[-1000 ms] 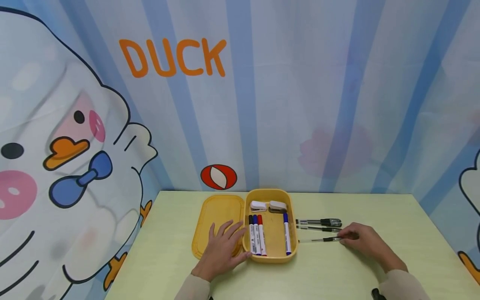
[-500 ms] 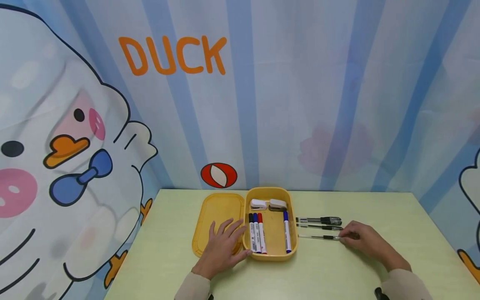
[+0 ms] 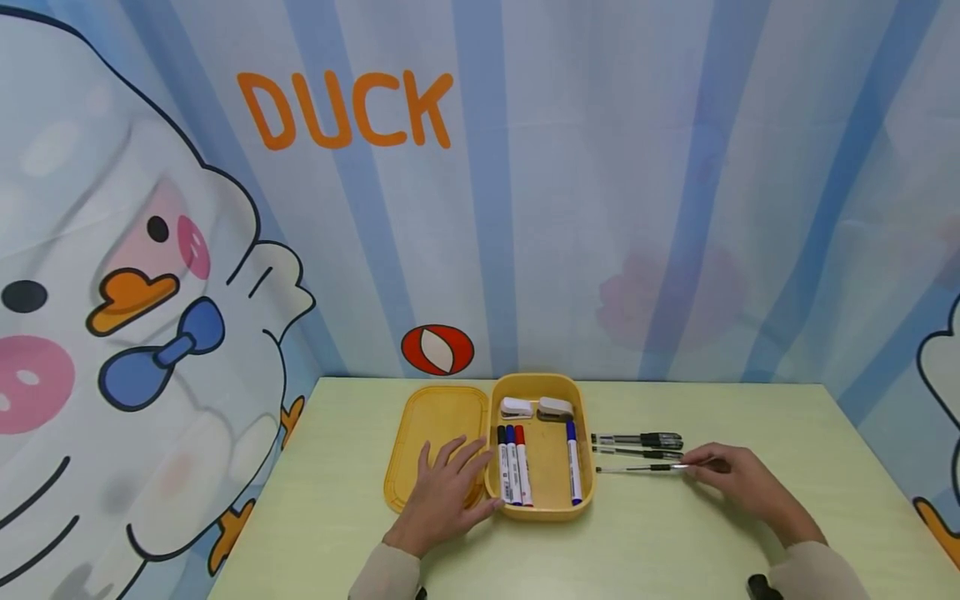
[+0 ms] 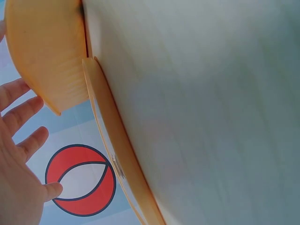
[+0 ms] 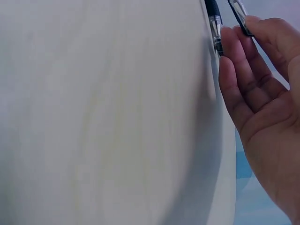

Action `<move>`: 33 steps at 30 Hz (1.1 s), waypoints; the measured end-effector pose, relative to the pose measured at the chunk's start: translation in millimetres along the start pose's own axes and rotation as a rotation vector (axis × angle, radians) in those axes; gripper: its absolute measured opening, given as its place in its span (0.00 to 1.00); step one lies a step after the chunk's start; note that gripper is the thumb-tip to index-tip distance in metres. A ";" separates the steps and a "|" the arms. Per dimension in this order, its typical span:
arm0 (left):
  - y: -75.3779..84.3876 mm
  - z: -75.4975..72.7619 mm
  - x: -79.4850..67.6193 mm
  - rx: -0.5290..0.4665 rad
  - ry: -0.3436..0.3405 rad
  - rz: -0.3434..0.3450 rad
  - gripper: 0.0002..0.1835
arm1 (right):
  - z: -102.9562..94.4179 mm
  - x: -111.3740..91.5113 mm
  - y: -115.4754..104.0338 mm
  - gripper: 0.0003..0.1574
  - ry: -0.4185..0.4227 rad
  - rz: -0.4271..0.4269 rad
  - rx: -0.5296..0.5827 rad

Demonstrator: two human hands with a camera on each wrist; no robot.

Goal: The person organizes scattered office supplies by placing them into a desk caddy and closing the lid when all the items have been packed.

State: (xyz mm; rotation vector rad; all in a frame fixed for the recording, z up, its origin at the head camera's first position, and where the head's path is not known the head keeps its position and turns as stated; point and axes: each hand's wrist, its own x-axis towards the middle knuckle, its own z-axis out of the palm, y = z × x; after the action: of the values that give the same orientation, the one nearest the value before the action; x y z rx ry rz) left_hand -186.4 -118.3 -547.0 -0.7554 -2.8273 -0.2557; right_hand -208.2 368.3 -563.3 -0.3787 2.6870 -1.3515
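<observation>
My left hand [image 3: 442,504] lies with fingers spread at the left side of a yellow box [image 3: 551,514], over its flat yellow lid [image 3: 438,408]. In the left wrist view, its fingertips are right at the box's rim [image 4: 49,105]. On the right of the box, my right hand [image 3: 738,482] pinches the end of a thin clear gel pen with a black grip [image 3: 656,467]. In the right wrist view, the pen's clip end [image 5: 239,11] sits at the thumb and fingers, and another pen [image 5: 215,30] lies on the table just beyond the fingertips.
Inside the box are black, blue and red markers [image 3: 512,475] side by side, another blue marker [image 3: 573,471] at right, and two small staplers [image 3: 555,408] at the back. Several black pens [image 3: 637,440] lie right of the box on the pale table [image 3: 645,554]. A printed curtain [image 3: 555,208] hangs behind.
The pen in my right hand has shifted a little away from me, closer to the other pens, and the right hand has moved slightly with it. My left hand stays at the box.
</observation>
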 end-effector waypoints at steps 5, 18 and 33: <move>0.1 -0.7 -0.1 -0.004 0.006 0.002 0.38 | -1.8 -3.1 -5.1 0.19 0.019 0.040 0.111; 0.5 0.2 0.1 -0.025 0.018 0.001 0.37 | 1.0 -6.6 -5.2 0.22 0.046 0.077 0.247; 1.0 -1.9 0.4 -0.036 -0.032 -0.023 0.37 | 2.0 -7.7 -4.5 0.24 0.035 0.108 0.269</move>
State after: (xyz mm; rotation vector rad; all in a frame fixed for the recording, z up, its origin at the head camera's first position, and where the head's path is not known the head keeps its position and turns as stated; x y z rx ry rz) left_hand -186.0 -117.7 -545.0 -0.7412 -2.8702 -0.3023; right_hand -199.6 366.2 -561.0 -0.1811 2.4640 -1.6707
